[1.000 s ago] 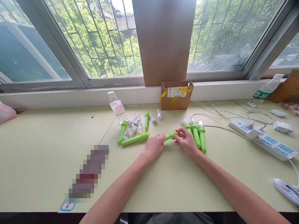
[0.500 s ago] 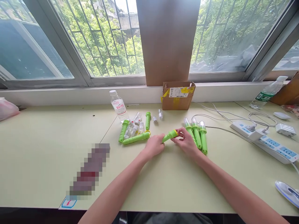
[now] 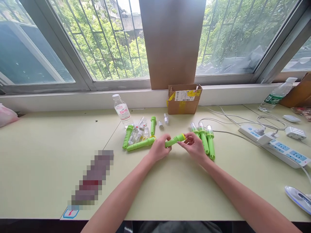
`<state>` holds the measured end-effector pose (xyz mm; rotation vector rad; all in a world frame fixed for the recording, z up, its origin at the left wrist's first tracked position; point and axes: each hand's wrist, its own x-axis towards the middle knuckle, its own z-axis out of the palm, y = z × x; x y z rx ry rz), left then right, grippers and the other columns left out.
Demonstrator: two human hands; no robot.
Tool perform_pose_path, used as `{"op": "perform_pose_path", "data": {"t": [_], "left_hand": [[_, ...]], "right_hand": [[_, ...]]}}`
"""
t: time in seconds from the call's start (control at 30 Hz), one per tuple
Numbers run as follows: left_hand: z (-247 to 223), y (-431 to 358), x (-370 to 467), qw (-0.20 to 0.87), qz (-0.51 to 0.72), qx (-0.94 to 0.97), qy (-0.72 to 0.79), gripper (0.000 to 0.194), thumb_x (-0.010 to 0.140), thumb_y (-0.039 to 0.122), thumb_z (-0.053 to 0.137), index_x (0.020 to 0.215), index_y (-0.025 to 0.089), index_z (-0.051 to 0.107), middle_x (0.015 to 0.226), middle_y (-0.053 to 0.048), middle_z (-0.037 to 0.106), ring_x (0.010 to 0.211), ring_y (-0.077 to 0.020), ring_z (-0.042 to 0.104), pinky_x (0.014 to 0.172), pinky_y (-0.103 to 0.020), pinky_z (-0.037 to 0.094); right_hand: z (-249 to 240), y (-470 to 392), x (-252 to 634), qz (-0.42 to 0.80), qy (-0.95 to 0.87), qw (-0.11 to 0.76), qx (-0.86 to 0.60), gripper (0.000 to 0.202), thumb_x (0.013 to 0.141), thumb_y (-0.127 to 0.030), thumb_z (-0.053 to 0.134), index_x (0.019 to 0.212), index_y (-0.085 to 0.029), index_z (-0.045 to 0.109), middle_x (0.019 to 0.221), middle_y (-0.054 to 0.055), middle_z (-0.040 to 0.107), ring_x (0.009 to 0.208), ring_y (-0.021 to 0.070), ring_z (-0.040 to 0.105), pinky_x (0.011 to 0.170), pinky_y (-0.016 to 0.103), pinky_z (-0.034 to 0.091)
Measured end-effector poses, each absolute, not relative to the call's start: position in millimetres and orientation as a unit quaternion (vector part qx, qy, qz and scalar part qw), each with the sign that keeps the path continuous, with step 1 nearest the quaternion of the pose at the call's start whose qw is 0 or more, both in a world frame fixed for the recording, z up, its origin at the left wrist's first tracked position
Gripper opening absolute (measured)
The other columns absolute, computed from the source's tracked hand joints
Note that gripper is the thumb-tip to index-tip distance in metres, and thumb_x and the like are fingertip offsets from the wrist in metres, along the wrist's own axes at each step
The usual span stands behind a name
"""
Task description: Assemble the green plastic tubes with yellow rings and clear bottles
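Note:
A green tube (image 3: 175, 140) with a yellow ring at its upper right end lies slanted between my hands. My left hand (image 3: 160, 148) is closed round its lower left end. The fingers of my right hand (image 3: 194, 147) pinch the yellow-ringed end. To the left of my left hand are other green tubes (image 3: 139, 144) and several clear plastic caps (image 3: 133, 135). Three green tubes with clear caps (image 3: 211, 144) lie side by side just beyond my right hand. Two small clear pieces (image 3: 166, 118) stand behind my left hand.
An open cardboard box (image 3: 183, 105) stands by the window ledge. Water bottles stand at the left (image 3: 122, 111) and right (image 3: 277, 95). A white power strip (image 3: 279, 147) with cables lies right. A pixelated patch covers something at the left.
My left hand has shifted its hold toward the tube's lower end, so more of the tube shows. My right hand stays at the yellow-ringed end. The view has shifted slightly.

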<state>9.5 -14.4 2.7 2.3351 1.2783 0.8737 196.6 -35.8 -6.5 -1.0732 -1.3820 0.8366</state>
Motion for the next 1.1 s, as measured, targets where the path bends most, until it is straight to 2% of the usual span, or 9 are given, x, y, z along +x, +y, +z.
{"op": "perform_pose_path", "data": {"t": [0.07, 0.2, 0.37, 0.5, 0.63, 0.9, 1.1], "left_hand": [[0.1, -14.2, 11.2, 0.126, 0.331, 0.820, 0.450, 0.009, 0.081, 0.024, 0.053, 0.089, 0.020, 0.055, 0.089, -0.001, 0.062, 0.073, -0.0121, 0.057, 0.065, -0.022, 0.042], [-2.2, -17.2, 14.1, 0.056, 0.324, 0.817, 0.473, 0.022, 0.090, 0.037, 0.048, 0.102, 0.023, 0.060, 0.094, -0.003, 0.067, 0.077, -0.0131, 0.062, 0.067, -0.022, 0.043], [-2.2, -23.3, 17.1, 0.007, 0.255, 0.838, 0.483, 0.036, 0.092, 0.043, 0.042, 0.114, 0.021, 0.059, 0.088, -0.007, 0.070, 0.079, -0.0175, 0.064, 0.065, -0.025, 0.042], [-4.9, -25.8, 18.7, -0.004, 0.230, 0.843, 0.486, 0.039, 0.093, 0.045, 0.038, 0.111, 0.020, 0.060, 0.084, -0.007, 0.070, 0.072, -0.0169, 0.064, 0.057, -0.024, 0.039], [-5.3, -27.2, 20.3, 0.017, 0.244, 0.840, 0.484, 0.037, 0.092, 0.045, 0.040, 0.108, 0.020, 0.061, 0.085, -0.006, 0.070, 0.070, -0.0163, 0.063, 0.057, -0.024, 0.039], [3.7, -28.9, 22.8, 0.100, 0.252, 0.824, 0.497, 0.033, 0.089, 0.045, 0.045, 0.101, 0.022, 0.065, 0.079, -0.004, 0.070, 0.069, -0.0161, 0.063, 0.062, -0.023, 0.041], [3.7, -28.4, 23.1, 0.192, 0.288, 0.794, 0.500, 0.037, 0.086, 0.047, 0.049, 0.102, 0.019, 0.066, 0.073, -0.002, 0.068, 0.059, -0.0128, 0.058, 0.062, -0.023, 0.043]], "right_hand": [[-4.6, -36.0, 196.6, 0.354, -0.574, 0.576, -0.461, 0.044, 0.064, -0.054, 0.074, 0.081, -0.023, 0.048, 0.094, 0.006, 0.067, 0.060, 0.0162, 0.061, 0.051, 0.032, 0.053], [-1.1, -36.2, 196.5, 0.361, -0.554, 0.601, -0.449, 0.045, 0.063, -0.056, 0.074, 0.080, -0.024, 0.047, 0.093, 0.006, 0.067, 0.063, 0.0176, 0.064, 0.054, 0.033, 0.055], [-0.3, -34.9, 198.5, 0.380, -0.531, 0.597, -0.466, 0.046, 0.063, -0.055, 0.074, 0.081, -0.024, 0.045, 0.085, 0.004, 0.067, 0.064, 0.0188, 0.065, 0.051, 0.031, 0.055], [-2.6, -33.6, 200.3, 0.400, -0.529, 0.583, -0.470, 0.047, 0.063, -0.054, 0.075, 0.081, -0.023, 0.044, 0.084, 0.003, 0.065, 0.071, 0.0198, 0.066, 0.050, 0.029, 0.056], [-5.4, -33.4, 200.0, 0.405, -0.538, 0.575, -0.464, 0.053, 0.059, -0.053, 0.078, 0.084, -0.023, 0.041, 0.091, 0.004, 0.064, 0.077, 0.0208, 0.066, 0.052, 0.029, 0.057], [-9.7, -32.6, 198.2, 0.408, -0.534, 0.577, -0.463, 0.054, 0.057, -0.062, 0.074, 0.078, -0.023, 0.042, 0.079, 0.002, 0.063, 0.076, 0.0215, 0.065, 0.052, 0.032, 0.059], [-10.1, -33.2, 198.3, 0.393, -0.529, 0.584, -0.473, 0.050, 0.060, -0.058, 0.075, 0.080, -0.023, 0.045, 0.083, 0.003, 0.063, 0.075, 0.0214, 0.066, 0.053, 0.032, 0.059]]}}
